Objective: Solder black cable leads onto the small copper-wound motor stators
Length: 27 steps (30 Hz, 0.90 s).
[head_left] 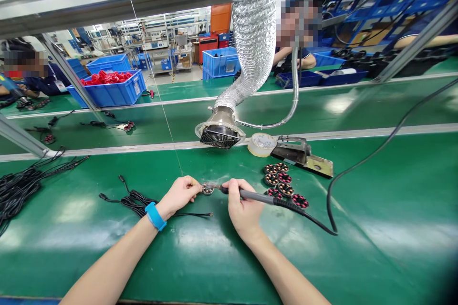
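Burn risk nearest me: right hand (245, 207) grips soldering iron (255, 196), tip at stator (207, 190) on bench (214, 267) between hands; left hand (181, 195) pinches stator's rim, so a slip could sear fingers. Snagged cord (328, 202) could drag the tip. Bench glossy green; spare stators (285, 177) round, spoked; beyond, crinkled foil duct (255, 19).
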Motion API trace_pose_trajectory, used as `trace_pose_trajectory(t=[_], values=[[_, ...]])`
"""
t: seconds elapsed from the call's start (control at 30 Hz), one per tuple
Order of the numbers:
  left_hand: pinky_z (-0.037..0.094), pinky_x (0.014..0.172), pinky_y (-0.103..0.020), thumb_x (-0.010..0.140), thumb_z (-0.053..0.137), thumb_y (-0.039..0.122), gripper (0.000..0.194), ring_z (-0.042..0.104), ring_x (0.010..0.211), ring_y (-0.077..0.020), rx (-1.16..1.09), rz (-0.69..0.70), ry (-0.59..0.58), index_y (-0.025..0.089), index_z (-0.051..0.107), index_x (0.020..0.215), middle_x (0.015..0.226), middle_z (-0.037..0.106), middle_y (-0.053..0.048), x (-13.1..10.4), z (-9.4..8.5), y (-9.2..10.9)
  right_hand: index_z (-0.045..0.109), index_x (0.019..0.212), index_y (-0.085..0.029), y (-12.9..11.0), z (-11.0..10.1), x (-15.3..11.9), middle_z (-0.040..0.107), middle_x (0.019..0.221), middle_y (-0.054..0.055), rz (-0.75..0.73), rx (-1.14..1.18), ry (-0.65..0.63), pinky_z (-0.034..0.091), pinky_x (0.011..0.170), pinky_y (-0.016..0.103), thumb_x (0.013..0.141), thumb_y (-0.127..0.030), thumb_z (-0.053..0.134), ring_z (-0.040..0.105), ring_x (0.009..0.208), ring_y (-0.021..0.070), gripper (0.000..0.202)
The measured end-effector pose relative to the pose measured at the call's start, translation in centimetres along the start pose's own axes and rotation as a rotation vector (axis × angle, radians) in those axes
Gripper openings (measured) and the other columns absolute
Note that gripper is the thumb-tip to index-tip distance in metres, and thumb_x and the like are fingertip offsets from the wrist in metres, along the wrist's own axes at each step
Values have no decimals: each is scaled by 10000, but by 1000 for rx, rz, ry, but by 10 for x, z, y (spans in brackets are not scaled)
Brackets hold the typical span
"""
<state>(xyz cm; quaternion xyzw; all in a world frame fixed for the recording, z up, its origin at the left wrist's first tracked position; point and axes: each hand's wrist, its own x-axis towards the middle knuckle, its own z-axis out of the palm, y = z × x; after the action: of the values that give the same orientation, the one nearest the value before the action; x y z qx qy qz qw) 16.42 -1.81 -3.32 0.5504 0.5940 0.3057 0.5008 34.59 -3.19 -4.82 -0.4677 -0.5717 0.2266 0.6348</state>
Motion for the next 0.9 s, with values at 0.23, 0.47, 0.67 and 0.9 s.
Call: trace_pose_trajectory(t=[0.23, 0.47, 0.67, 0.9], values=[[418, 557, -249, 760, 639, 423, 277, 517, 577, -115, 17, 7, 0, 146, 621, 764, 684, 575, 3, 1, 0, -2, 665, 746, -204, 1, 1, 1, 700, 693, 18, -7, -14, -30, 530, 619, 275, 1001, -348, 493, 673, 644, 172, 340], [426, 551, -249, 760, 639, 435, 290, 517, 572, -115, 7, 12, 2, 146, 618, 769, 677, 574, 1, 2, 0, -3, 692, 950, -218, 0, 4, 8, 731, 891, 34, -5, -41, -190, 546, 780, 306, 994, -314, 521, 691, 792, 177, 201], [420, 521, -236, 772, 641, 504, 357, 507, 515, -100, -49, 11, -59, 152, 589, 798, 639, 575, 17, 3, -3, -5, 537, 1366, -266, 21, 12, 9, 620, 1184, 67, -49, -13, -497, 524, 958, 360, 850, -165, 647, 636, 1048, 208, 537], [246, 454, -212, 808, 609, 502, 349, 365, 471, -72, 78, 17, -70, 153, 602, 815, 598, 526, 49, 1, -17, -1, 503, 1379, -294, 34, 16, 9, 559, 1221, 60, -99, 7, -622, 528, 938, 344, 856, -98, 586, 624, 1000, 188, 564]])
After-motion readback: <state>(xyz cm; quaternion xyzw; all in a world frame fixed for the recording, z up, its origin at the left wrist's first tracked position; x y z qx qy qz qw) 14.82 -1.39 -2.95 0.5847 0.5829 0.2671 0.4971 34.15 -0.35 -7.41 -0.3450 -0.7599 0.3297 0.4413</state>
